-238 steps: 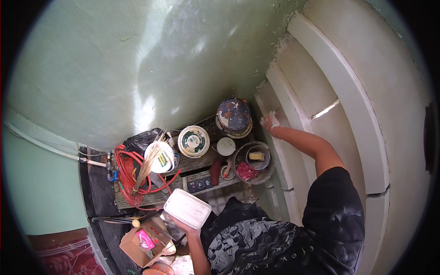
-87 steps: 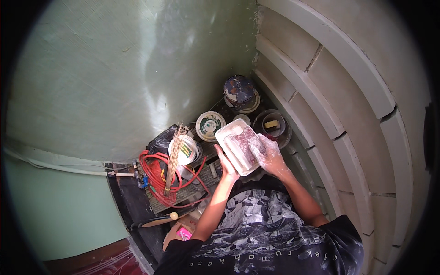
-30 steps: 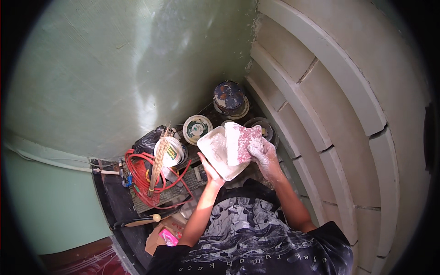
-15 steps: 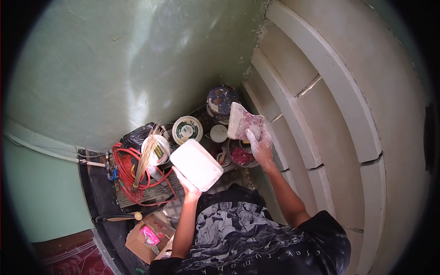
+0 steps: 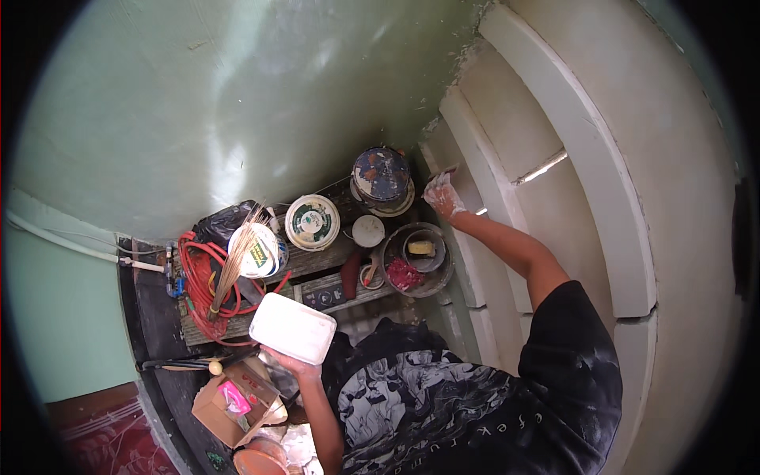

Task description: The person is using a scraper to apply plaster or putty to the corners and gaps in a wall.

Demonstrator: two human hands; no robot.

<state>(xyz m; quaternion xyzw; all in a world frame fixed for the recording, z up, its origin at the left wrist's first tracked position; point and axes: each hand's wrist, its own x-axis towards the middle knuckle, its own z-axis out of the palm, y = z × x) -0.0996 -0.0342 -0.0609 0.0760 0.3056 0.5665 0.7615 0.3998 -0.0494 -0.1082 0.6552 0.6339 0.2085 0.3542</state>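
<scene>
My left hand (image 5: 294, 364) grips a white rectangular tub (image 5: 293, 327) from below, near my body. Its top face is pale and smooth, and I cannot tell whether that is a lid or a white filling. My right hand (image 5: 443, 195), coated in white paste, reaches forward beside the pale ribbed panel (image 5: 495, 158). A flat reddish piece (image 5: 450, 169) shows as a thin edge at its fingers; most of it is hidden.
On a wooden bench stand a paint-stained bucket (image 5: 381, 176), lidded tubs (image 5: 312, 222) and a basin (image 5: 445, 279) holding a red cloth (image 5: 404, 274) and a yellow sponge (image 5: 421, 248). Red hose (image 5: 196, 269) lies left; a cardboard box (image 5: 212, 413) sits nearer me.
My right hand has moved forward to the panel, turning the white-smeared flat piece nearly edge-on. My left hand has brought the tub down and left, closer to me.
</scene>
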